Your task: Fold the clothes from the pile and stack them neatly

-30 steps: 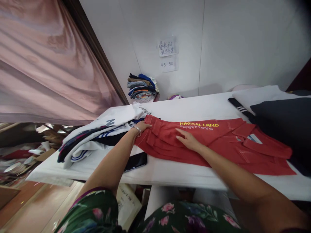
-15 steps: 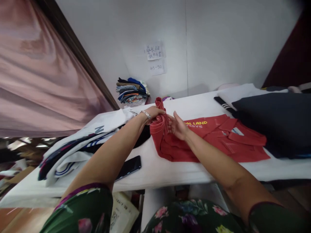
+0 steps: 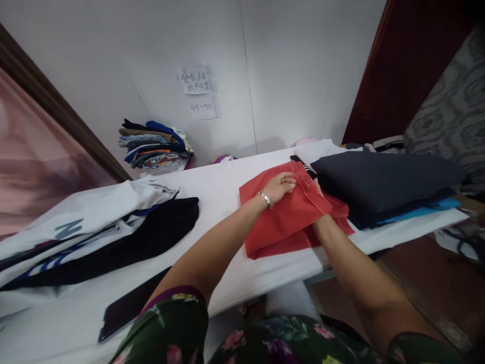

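A red shirt [image 3: 271,217] lies folded on the white-covered table, its lower part turned over onto its collar end. On top of the fold rests my left hand [image 3: 281,187], a silver bracelet at its wrist, fingers loosely stretched over the cloth. My right hand [image 3: 318,187] is tucked under the turned-over hem; just its stretched fingertips show past the far side of the flap, and the palm is hidden. More red cloth sticks out to the right, beneath that hand.
Dark folded garments [image 3: 379,182] are stacked close on the right. White and black clothes [image 3: 113,217] lie at the left, with a black phone [image 3: 129,306] before them. A pile of folded clothes [image 3: 159,144] stands by the wall, below handwritten paper signs [image 3: 200,93].
The gathered red cloth has been swung to the right and laid flat over the shirt's collar end, covering the yellow lettering. My right hand went underneath the fold. The view turned right.
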### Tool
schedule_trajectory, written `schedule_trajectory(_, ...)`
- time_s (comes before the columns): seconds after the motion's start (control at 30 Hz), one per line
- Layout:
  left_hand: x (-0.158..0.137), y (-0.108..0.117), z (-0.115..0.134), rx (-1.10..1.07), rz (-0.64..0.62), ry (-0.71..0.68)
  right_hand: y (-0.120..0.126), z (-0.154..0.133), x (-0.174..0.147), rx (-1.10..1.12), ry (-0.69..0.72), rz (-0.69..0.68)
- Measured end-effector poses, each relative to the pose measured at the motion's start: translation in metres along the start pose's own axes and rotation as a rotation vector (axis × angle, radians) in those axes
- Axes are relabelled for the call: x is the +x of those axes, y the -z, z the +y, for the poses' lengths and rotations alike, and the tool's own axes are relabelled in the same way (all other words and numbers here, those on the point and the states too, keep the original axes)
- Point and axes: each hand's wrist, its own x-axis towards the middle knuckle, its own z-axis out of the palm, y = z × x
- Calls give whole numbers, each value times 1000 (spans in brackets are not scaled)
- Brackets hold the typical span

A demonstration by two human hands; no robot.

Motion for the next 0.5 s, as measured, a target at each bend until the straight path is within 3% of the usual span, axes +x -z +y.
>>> schedule_trajectory(0.1,-22,-8,-21,446,65,-246,10,13,-12,-46,-4,67)
schedule_trajectory(0.13,-30,-7,-27,590,108,-266,11,16,-16,-65,-5,83)
schedule_trajectory(0.23,-46,-2,-43,830,237,-56,7,19,-21,-122,-27,70)
schedule_trajectory(0.33,-43,-1,-50,864,221,149,5,14,-21,-157,-34,44)
schedule_trajectory(0.5,-8,-26,-46,818,149,158,33,-7,-16,-205,-61,21)
